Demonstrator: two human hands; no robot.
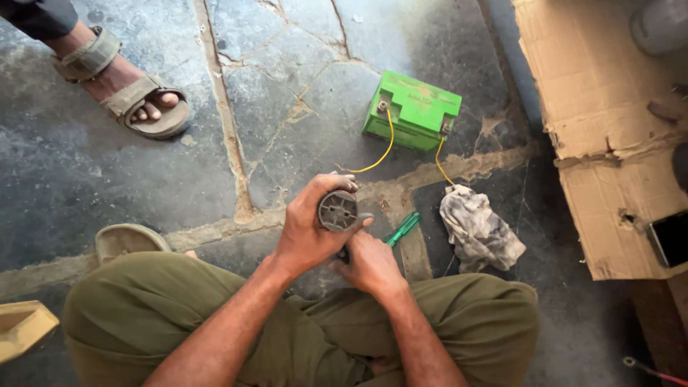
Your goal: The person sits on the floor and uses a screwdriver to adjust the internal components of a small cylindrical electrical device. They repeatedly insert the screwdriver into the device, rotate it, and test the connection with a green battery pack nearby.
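My left hand (309, 228) is wrapped around a dark round cylindrical part (337, 210), its ribbed end face turned up toward me. My right hand (370, 264) sits just below it, fingers closed at the part's lower end; what they grip is hidden. A green-handled screwdriver (403, 228) lies on the floor beside my right hand. A green box-shaped battery (413, 110) stands farther out, with two yellow wires (388, 147) running from its terminals toward my hands. A crumpled grey rag (478, 231) lies to the right.
I squat on a cracked stone floor (301, 93). Flattened cardboard (602, 122) covers the right side, with a dark flat object (672, 237) on it. Another person's sandalled foot (125, 89) stands at the upper left. A sandal (127, 240) rests by my left knee.
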